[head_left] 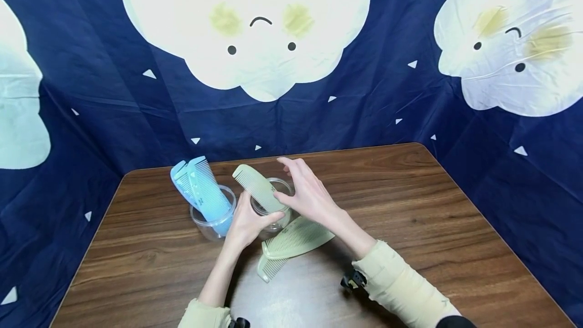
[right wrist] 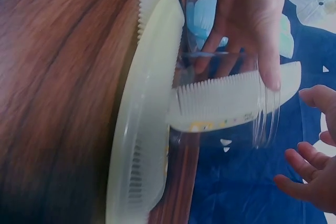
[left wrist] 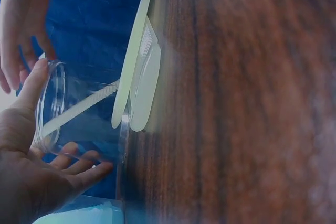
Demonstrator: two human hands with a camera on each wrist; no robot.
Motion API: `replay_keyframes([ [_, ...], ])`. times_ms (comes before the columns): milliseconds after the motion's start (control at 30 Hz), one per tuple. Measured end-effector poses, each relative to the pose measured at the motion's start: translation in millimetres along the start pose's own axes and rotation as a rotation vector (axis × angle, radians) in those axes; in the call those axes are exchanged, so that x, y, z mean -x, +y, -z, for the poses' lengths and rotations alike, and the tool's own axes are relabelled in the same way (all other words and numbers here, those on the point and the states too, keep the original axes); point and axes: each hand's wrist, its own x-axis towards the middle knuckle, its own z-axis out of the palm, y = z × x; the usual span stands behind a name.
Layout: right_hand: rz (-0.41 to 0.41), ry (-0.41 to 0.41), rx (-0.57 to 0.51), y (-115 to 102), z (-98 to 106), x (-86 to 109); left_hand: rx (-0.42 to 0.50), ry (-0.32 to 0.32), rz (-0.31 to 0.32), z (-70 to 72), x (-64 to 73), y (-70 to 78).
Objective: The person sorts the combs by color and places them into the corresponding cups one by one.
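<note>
Nearest on the table (head_left: 410, 206), two loose pale green combs (head_left: 297, 240) overlap just on the near side of a clear jar (left wrist: 86, 77). The upper one's long axis slants from near left to far right, its right end beneath the right wrist, so the right arm seems the nearer. The left hand (head_left: 248, 221) grips the jar, thumb at its rim; the right hand (head_left: 311, 194) spreads wide beside the mouth, holding nothing. Inside, a tilted green comb (head_left: 257, 186) leans far-left between the hands. Farther left, blue combs (head_left: 209, 194) stand in a second jar (head_left: 206, 228).
</note>
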Motion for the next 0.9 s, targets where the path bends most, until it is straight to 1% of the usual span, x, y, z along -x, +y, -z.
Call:
replay_keyframes([
  [133, 0.005, -0.012, 0.006, 9, 5, 6.7, 0.003, -0.001, 0.005, -0.2, -0.4, 0.5],
  [267, -0.004, -0.042, 0.026, 18, 10, 15.2, 0.0, -0.004, 0.018, -1.0, -0.4, 1.1],
  [567, 0.012, -0.077, 0.066, 36, 19, 32.3, 0.025, 0.016, -0.032, -1.3, -3.2, -2.4],
  [700, 0.025, -0.108, 0.079, 42, 23, 38.1, 0.021, 0.017, -0.017, -1.4, -2.1, -2.4],
  [833, 0.052, -0.134, 0.094, 46, 25, 43.6, 0.017, 0.01, 0.001, -1.1, -1.1, -2.3],
  [900, 0.071, -0.147, 0.106, 48, 26, 46.3, 0.026, 0.004, -0.001, -1.2, -1.4, -2.2],
])
